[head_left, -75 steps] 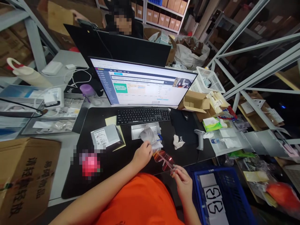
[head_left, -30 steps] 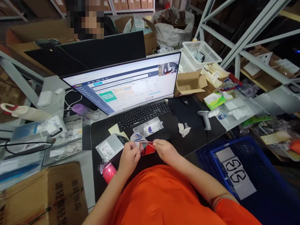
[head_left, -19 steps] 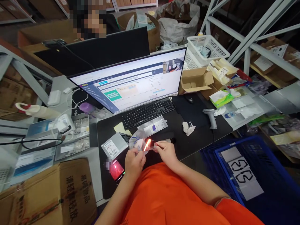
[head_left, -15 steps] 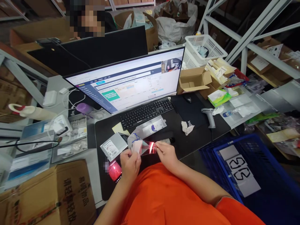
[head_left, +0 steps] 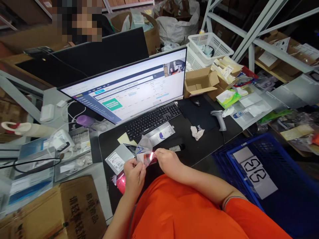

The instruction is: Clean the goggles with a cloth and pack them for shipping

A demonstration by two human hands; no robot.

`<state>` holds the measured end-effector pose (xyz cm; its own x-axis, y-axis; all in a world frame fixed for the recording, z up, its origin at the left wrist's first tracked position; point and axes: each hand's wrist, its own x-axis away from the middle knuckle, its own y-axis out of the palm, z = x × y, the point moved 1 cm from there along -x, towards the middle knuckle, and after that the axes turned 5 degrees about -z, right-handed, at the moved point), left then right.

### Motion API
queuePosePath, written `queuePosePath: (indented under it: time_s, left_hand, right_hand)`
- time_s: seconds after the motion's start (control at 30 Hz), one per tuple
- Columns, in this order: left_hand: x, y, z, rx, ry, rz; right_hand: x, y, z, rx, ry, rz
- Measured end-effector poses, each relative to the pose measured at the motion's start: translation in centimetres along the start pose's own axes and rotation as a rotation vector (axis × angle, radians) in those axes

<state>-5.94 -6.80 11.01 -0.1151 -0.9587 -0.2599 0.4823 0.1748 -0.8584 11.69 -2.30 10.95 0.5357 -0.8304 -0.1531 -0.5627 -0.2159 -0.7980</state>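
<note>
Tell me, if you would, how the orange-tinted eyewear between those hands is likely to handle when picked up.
The orange-tinted eyewear looks light for its size, since the left hand and right hand merely pinch it. Its glossy plastic seems stiff, yet probably slippery.

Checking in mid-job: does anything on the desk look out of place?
A crumpled white tissue lies at the front edge of the black Logi mouse pad, right of the keyboard; it looks like stray litter on the work surface.

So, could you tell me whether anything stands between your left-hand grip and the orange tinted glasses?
Yes: a clear plastic bag appears bunched between the left-hand grip and the orange tinted glasses.
</note>
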Motion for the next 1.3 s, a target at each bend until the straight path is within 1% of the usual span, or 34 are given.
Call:
queuePosePath:
  time_s: [0.13,0.27,0.37,0.43,0.53,0.57,0.63,0.7,0.77,0.87,0.93,1.0,1.07,1.17,1.23,1.3]
  left_hand:
    - [1.0,0.8,0.5,-0.010,-0.008,0.000]
    - [1.6,1.3,0.5,-0.012,-0.039,0.035]
    - [1.5,1.0,0.3,-0.017,-0.069,0.084]
    - [1.3,0.9,0.4,-0.011,-0.065,0.079]
    - [1.4,1.4,0.8,0.022,-0.003,0.007]
    - [1.5,1.6,1.0,0.034,0.022,-0.022]
    - [1.7,2.1,1.0,0.051,0.052,-0.069]
    - [1.9,2.3,0.6,0.057,0.052,-0.092]
    - [2.2,2.5,0.0,0.052,0.016,-0.074]
    - [2.7,3.0,-0.9,0.016,-0.121,0.046]
    - [2.9,3.6,-1.2,-0.021,-0.215,0.121]
    - [2.8,4.4,-1.2,-0.052,-0.252,0.126]
    - [2.3,5.1,-1.1,-0.083,-0.254,0.101]
    - [1.3,5.6,-1.0,-0.148,-0.247,0.082]
    - [0.8,5.7,-1.2,-0.187,-0.218,0.074]
    - [0.5,5.7,-1.3,-0.208,-0.161,0.075]
  right_hand:
    - [0.2,1.1,-0.2,0.028,0.059,0.011]
    - [0.8,2.2,-0.3,0.081,0.030,0.008]
    - [1.3,2.5,-0.2,0.118,-0.051,0.013]
    - [1.6,2.7,-0.2,0.167,-0.153,0.036]
    - [1.9,3.1,-0.2,0.242,-0.336,0.070]
    - [1.8,3.3,-0.1,0.248,-0.379,0.067]
    - [1.6,3.7,0.4,0.232,-0.416,0.056]
    - [1.2,4.0,1.3,0.227,-0.400,0.081]
    - [1.0,4.1,2.5,0.222,-0.341,0.154]
    - [1.2,4.1,4.1,0.192,-0.247,0.259]
    - [1.7,4.1,4.7,0.171,-0.225,0.289]
    - [2.3,4.0,4.8,0.155,-0.227,0.305]
    - [2.9,3.9,4.8,0.146,-0.239,0.314]
    - [3.4,3.8,4.8,0.144,-0.253,0.327]
    - [3.5,3.7,4.9,0.145,-0.262,0.329]
    - [3.6,3.6,5.0,0.145,-0.274,0.323]
